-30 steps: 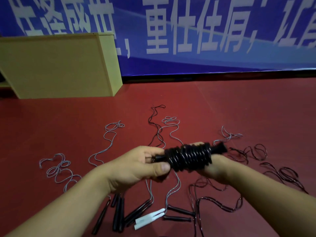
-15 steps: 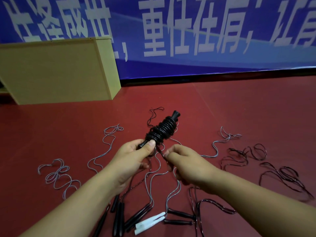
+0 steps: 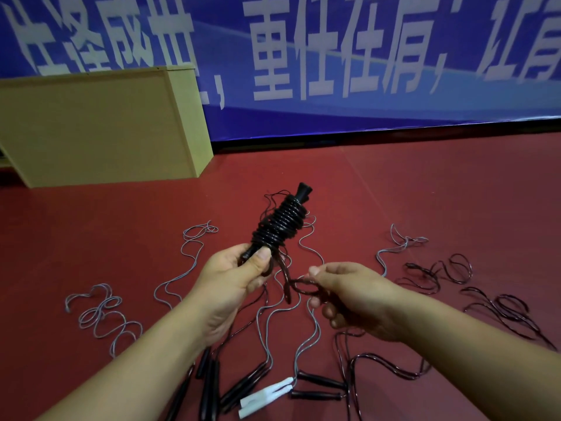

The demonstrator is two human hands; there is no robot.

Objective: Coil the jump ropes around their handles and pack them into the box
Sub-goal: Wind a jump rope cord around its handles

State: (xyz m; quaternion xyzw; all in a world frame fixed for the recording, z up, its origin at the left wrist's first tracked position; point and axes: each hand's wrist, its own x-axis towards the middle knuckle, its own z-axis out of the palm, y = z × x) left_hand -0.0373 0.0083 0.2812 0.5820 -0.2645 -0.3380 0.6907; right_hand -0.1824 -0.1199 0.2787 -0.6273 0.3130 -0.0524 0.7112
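Observation:
My left hand grips the lower end of a black jump rope's handles, which point up and away with the rope coiled tightly around them. A loose loop of that same black rope hangs from the coil, and my right hand pinches it between thumb and fingers. Several uncoiled ropes lie on the red floor below: grey ones at left and centre, dark ones at right. Their black handles and one white pair of handles lie near the bottom edge.
A tan box-like cabinet stands on the floor at the back left. A blue banner with white characters covers the wall behind. The red floor stretches out to the right.
The coiled handles swung from lying sideways between both hands to pointing up and away in my left hand. My right hand let go of the coil and took the loose end loop.

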